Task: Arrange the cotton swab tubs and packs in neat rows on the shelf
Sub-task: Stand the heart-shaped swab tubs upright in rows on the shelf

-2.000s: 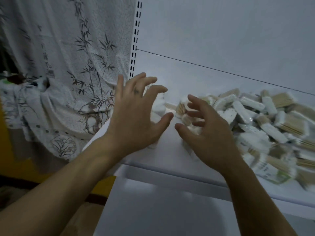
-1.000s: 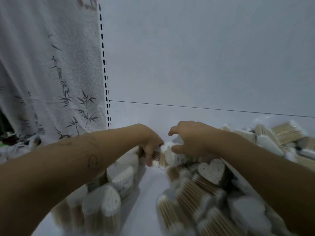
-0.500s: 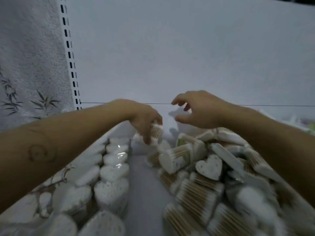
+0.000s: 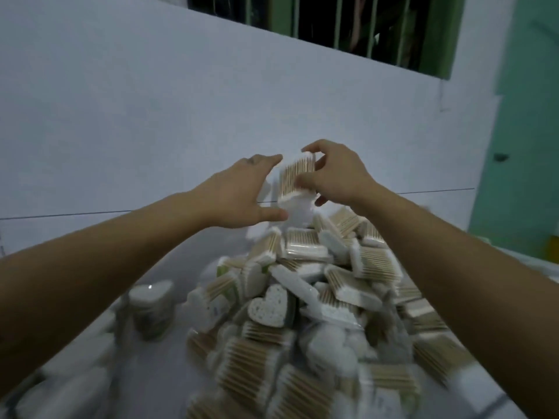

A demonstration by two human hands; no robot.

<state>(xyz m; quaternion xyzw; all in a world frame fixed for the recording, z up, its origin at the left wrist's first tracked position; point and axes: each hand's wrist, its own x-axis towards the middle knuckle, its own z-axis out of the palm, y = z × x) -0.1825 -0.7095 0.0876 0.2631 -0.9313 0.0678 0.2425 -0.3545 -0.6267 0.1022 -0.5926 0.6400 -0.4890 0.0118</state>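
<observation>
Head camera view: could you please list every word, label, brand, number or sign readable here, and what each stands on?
Nothing here is legible.
Faint blue print on a clear wrapped pack of wooden-stick cotton swabs, on the left side of the pile: too blurred to read.
Green patch on another clear pack behind it: too blurred to read.
Clear swab pack pinched by the right hand: no print shows.

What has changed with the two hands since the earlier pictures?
The right hand has pinched a swab pack and lifted it above the pile. The left hand, which gripped another pack half a second ago, has let it go and now reaches open beside the lifted pack. The pile stays jumbled.
</observation>
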